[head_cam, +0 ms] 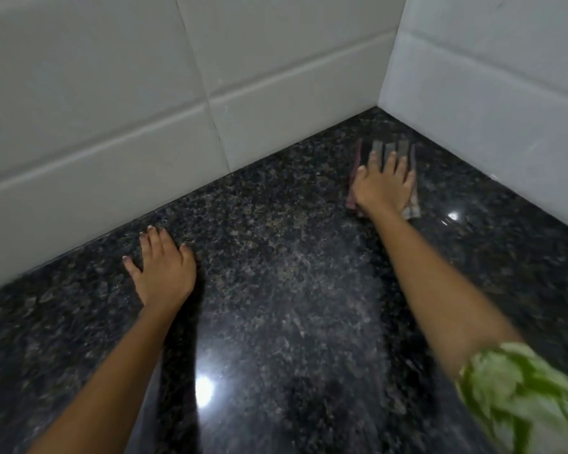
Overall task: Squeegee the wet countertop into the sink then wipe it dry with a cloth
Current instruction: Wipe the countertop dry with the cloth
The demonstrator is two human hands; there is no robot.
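The right hand [385,186] lay flat on a folded striped cloth [387,149], fingers spread and pressing it down against the countertop [276,290] rather than clutching it; no finger appeared to curl under the fabric. The cloth sat near the back corner, just short of where the two tiled walls [112,93] met, with its far edge and one lower corner showing past the hand. The left hand [161,270] held nothing: it rested open, palm down on the stone near the back wall, apparently as a brace.

Neither a squeegee nor the sink was in view, so the squeegee stage looked finished and the drying stage was under way. The dark speckled stone showed no puddles or beads that could be made out, only bright reflections of a lamp and a faint hazy streak down the middle, which may have been a thin film of leftover damp. The corner under the cloth was being dried; the nearer stretch and the strip along the right wall probably still needed a pass.
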